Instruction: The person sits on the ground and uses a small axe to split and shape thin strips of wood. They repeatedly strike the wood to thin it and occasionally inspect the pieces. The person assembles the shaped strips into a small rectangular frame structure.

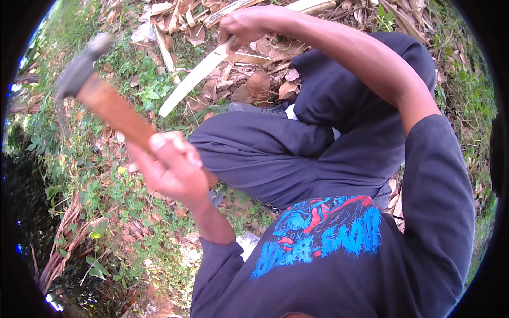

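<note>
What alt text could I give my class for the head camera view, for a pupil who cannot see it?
A person's left hand grips a hammer-like tool with a wooden handle, while the right hand holds a pale, narrow strip. Folded legs in dark trousers rest among dry leaves and green plants.

The tool [119, 112] at left pairs a dull, dark metal head [79, 73] with a smooth-looking brown wooden handle [132, 129]. To its right, the pale wooden strip [196, 77] looks smooth and matt; the far split wood [233, 10] looks rough. Trousers [254, 148] and T-shirt [334, 278] are matt cloth.
</note>
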{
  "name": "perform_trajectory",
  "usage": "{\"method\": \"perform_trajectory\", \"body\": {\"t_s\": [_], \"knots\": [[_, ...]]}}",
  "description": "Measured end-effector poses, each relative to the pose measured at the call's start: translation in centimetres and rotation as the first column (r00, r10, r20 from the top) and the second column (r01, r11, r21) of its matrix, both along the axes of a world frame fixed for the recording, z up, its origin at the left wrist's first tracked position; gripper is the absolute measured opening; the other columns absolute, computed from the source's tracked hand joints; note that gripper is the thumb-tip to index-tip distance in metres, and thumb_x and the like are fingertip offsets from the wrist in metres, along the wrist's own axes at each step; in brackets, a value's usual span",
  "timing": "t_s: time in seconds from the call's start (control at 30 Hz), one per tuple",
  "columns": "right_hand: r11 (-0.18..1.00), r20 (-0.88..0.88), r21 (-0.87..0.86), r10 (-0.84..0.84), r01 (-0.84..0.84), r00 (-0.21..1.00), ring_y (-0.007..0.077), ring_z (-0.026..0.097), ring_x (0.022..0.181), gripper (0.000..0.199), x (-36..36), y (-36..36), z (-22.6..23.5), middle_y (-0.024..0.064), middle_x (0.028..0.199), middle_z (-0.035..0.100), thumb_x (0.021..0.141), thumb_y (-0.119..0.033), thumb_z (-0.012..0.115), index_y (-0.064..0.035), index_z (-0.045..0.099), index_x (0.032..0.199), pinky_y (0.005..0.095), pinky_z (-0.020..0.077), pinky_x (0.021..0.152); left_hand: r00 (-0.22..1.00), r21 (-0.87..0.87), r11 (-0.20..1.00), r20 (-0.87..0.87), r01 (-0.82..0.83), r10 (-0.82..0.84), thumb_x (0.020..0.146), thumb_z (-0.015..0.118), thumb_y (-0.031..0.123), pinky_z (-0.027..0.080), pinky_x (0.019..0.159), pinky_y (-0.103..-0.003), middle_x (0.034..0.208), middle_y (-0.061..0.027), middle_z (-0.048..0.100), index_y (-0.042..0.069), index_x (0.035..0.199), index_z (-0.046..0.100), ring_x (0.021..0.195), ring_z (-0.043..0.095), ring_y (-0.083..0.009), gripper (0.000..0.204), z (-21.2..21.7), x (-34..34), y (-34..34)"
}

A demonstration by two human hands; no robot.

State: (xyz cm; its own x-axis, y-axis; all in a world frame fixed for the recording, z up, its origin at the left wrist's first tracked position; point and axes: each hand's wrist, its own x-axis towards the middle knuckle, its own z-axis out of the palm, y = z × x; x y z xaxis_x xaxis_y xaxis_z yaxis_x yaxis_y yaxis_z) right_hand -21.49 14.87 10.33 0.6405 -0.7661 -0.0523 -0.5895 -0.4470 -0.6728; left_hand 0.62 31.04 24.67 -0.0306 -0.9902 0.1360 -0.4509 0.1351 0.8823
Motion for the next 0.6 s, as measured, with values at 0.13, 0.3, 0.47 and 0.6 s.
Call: {"method": "perform_trajectory", "body": {"t_s": [0.13,0.3,0.47,0.6], "knots": [[0.997,0.003,-0.067,-0.038,0.038,0.999,0.0314,0.064,0.074,0.030,0.4,0.1,-0.8,0.0152,0.078,0.068,0.085,-0.027,0.072,-0.0062,0.073,0.106,0.0434,0.0500,0.071,0.888,0.212,0.977,0.448,0.010,-0.106,0.102,0.050,0.016,0.039,0.047,-0.023,0.073,-0.0025,0.058,-0.002,0.139,0.047,0.054,0.053,-0.0059,0.041,-2.0,0.3,-0.6],[1.000,0.024,0.011,-0.015,0.015,1.000,0.0299,0.065,0.078,0.029,-0.1,0.3,0.1,0.0153,0.082,0.068,0.085,-0.027,0.072,-0.0055,0.074,0.103,0.0433,0.0507,0.072,0.999,-0.087,0.995,0.006,-0.046,0.047,0.104,0.047,0.018,0.034,0.041,-0.019,0.069,-0.0001,0.051,0.000,0.140,0.043,0.048,0.043,-0.0031,0.040,2.1,-1.0,-0.4],[1.000,-0.006,-0.020,-0.021,0.021,1.000,0.0292,0.066,0.074,0.029,0.7,0.3,0.5,0.0139,0.081,0.070,0.084,-0.028,0.073,-0.0060,0.074,0.103,0.0419,0.0499,0.070,0.833,0.199,0.980,0.537,0.025,-0.130,0.101,0.053,0.015,0.040,0.050,-0.026,0.071,-0.0031,0.057,-0.006,0.140,0.044,0.058,0.052,-0.0069,0.045,-2.2,0.8,0.1],[1.000,-0.006,-0.004,0.001,-0.001,1.000,0.0209,0.066,0.074,0.025,-0.7,0.0,0.2,0.0067,0.079,0.072,0.088,-0.028,0.067,-0.0029,0.072,0.090,0.0388,0.0519,0.070,0.994,0.007,1.000,0.111,-0.001,0.000,0.103,0.052,0.017,0.034,0.045,-0.022,0.067,0.0001,0.051,-0.003,0.144,0.040,0.054,0.045,-0.0035,0.048,1.4,-1.7,-0.5]]}}
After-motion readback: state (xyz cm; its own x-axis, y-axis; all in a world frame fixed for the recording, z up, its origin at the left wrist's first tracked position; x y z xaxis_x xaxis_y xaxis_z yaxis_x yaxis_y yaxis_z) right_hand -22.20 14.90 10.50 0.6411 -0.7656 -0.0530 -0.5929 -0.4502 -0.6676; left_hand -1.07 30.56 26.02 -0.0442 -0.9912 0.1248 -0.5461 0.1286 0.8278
